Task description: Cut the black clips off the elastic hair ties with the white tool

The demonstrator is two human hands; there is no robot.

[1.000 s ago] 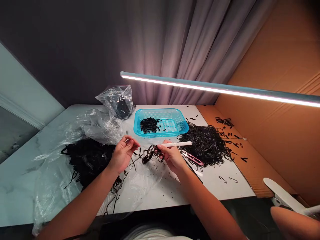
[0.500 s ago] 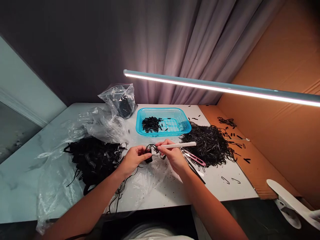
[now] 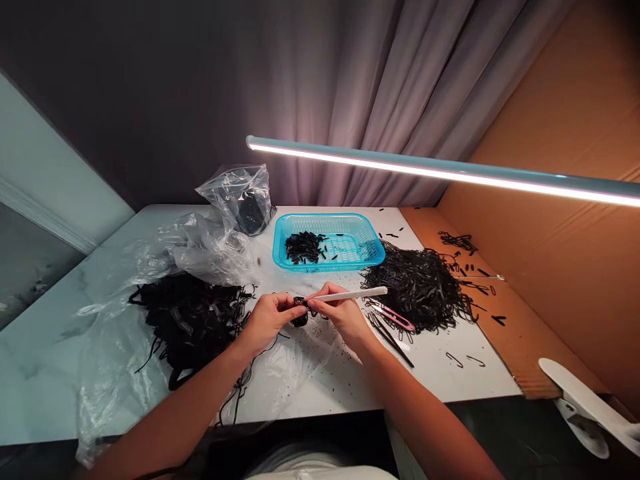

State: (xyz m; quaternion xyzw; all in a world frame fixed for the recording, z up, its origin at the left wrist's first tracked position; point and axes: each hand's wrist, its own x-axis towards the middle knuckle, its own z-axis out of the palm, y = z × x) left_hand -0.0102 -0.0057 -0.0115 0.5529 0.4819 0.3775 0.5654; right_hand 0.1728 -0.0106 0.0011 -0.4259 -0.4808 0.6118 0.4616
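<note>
Left hand (image 3: 267, 323) pinches a small tangle of black elastic loops (image 3: 301, 312) above the near table (image 3: 430, 380); right hand (image 3: 345, 317) grasps a white plastic stick (image 3: 357, 294) against it. Step: seemingly teasing loops apart; next calls for a steady pinch.

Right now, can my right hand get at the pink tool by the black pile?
Probably yes: the right hand lies close to the pink tool, with only a few loose black strands between, though it holds a white stick.

Beyond the right hand (image 3: 345, 320), room runs along the table's (image 3: 480, 387) near edge, while a black loop heap (image 3: 415, 287) and a turquoise basket (image 3: 320, 217) bar the way inward.
</note>
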